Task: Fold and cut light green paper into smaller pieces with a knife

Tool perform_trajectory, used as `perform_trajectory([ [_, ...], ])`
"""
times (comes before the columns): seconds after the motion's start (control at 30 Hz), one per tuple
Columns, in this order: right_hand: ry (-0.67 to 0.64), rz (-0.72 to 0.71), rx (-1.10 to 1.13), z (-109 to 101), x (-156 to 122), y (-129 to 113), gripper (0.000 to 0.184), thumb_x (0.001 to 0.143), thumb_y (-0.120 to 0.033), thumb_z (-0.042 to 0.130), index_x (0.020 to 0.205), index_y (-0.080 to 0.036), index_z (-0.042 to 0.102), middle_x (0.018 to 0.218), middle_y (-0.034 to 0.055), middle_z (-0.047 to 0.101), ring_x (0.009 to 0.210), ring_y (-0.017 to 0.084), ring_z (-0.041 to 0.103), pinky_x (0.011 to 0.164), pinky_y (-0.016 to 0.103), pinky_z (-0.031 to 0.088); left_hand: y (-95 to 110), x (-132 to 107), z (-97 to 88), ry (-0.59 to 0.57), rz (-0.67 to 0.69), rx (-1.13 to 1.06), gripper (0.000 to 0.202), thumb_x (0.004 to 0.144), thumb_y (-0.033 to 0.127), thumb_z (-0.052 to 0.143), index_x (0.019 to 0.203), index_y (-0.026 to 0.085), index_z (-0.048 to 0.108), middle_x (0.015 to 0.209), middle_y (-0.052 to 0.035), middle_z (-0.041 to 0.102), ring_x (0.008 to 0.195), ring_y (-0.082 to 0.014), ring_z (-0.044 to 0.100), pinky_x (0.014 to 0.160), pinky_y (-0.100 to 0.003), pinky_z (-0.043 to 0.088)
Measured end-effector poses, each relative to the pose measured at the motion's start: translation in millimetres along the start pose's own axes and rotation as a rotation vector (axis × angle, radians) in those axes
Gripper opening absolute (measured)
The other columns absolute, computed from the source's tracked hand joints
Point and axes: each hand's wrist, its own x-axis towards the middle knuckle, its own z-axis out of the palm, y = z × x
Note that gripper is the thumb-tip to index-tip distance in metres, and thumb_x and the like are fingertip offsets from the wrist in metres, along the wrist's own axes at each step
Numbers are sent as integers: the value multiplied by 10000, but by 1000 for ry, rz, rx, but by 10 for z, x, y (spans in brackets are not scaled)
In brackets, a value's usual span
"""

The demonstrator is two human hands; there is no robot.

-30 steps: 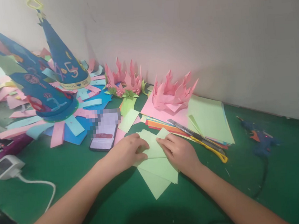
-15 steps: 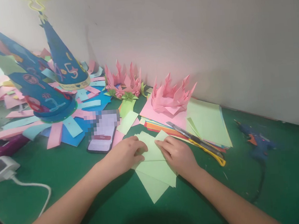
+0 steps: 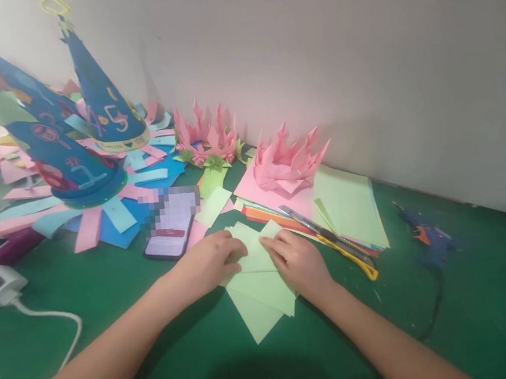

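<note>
Sheets of pale green paper (image 3: 257, 314) lie fanned and overlapping on the green table (image 3: 170, 359), near and in the middle, one corner pointing at the near edge. Left hand (image 3: 208, 260) rests at the left of the top sheet, thumb and fingers curved with a gap between them; whether they pinch the paper I cannot tell. Right hand (image 3: 302, 261) has its bent fingertips on the sheet's right side; whether the hidden thumb grips beneath, I cannot tell either. Near left sits a white plug block (image 3: 2, 286) with its cable. Beyond the left hand lies a phone (image 3: 167, 243), its screen lit. Past the right hand, a cutter knife (image 3: 301, 219) slants across a stack of coloured paper (image 3: 350, 205); farther right is a blue glue gun (image 3: 434, 238). A pink paper crown (image 3: 285, 178) stands on the stack, with a leafy pink crown (image 3: 208, 143) to its left. Blue cone hats (image 3: 88, 176) rise at far left, before the pale wall (image 3: 401, 72).
</note>
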Motion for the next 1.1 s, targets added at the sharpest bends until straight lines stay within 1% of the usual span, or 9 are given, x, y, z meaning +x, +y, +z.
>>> perform_trajectory([
  [0.23, -10, -4, -58, -12, -3, -26, 283, 949, -207, 415, 959, -179, 697, 666, 26, 547, 627, 129, 483, 583, 255, 330, -18, -33, -33, -32, 51, 15, 293, 769, 132, 524, 1033, 216, 619, 899, -25, 541, 768, -153, 553, 697, -255, 428],
  [0.37, 32, -59, -125, -24, 20, -37, 260, 936, -208, 444, 903, -167, 698, 711, 55, 558, 673, 164, 445, 625, 290, 336, -17, -64, -100, -88, 45, 5, 362, 753, 106, 497, 1075, 235, 602, 899, -19, 529, 745, -143, 543, 678, -242, 420],
  [0.47, 12, -109, -151, -5, 17, -33, 288, 946, -174, 400, 918, -144, 685, 710, 60, 546, 672, 170, 439, 642, 306, 343, -17, -79, -127, -101, 64, 2, 378, 753, 96, 475, 1082, 238, 596, 923, -21, 529, 749, -140, 545, 673, -236, 419],
  [0.67, -29, -84, -133, 26, -5, -43, 284, 955, -172, 392, 880, -124, 662, 690, 38, 527, 622, 144, 452, 594, 289, 334, -38, -91, -160, -104, 103, 4, 461, 731, 31, 424, 1101, 241, 603, 965, -25, 549, 769, -135, 557, 663, -225, 413],
  [0.77, -39, -77, -111, 19, -2, -46, 282, 959, -175, 386, 891, -121, 654, 701, 37, 536, 615, 135, 472, 575, 283, 327, -76, -90, -183, -129, 144, -1, 500, 733, 19, 398, 1120, 245, 619, 919, -19, 556, 734, -126, 550, 653, -222, 409],
  [0.87, -34, -80, -96, 19, -5, -38, 291, 965, -182, 371, 904, -124, 650, 713, 40, 544, 614, 134, 485, 568, 283, 325, -108, -66, -178, -138, 191, -30, 446, 788, 76, 406, 1139, 241, 626, 920, -24, 563, 778, -134, 562, 711, -234, 422],
  [0.97, -27, -79, -90, 27, -12, -30, 300, 968, -192, 361, 907, -132, 649, 713, 39, 544, 604, 135, 480, 564, 285, 323, -104, -14, -130, -72, 181, -73, 301, 852, 177, 435, 1047, 208, 662, 947, -37, 576, 841, -148, 571, 778, -254, 425],
  [1.03, -24, -76, -83, 30, -14, -30, 303, 968, -194, 359, 901, -137, 649, 709, 38, 543, 599, 136, 475, 564, 286, 324, -88, 26, -84, -33, 166, -78, 201, 844, 239, 507, 956, 182, 665, 910, -35, 579, 817, -154, 563, 755, -261, 427],
  [1.1, -25, -76, -79, 28, -14, -33, 302, 968, -193, 357, 907, -140, 648, 705, 38, 542, 597, 138, 470, 562, 286, 323, -76, 56, -42, -4, 163, -56, 139, 813, 256, 574, 899, 168, 640, 871, -27, 571, 780, -155, 544, 712, -261, 422],
])
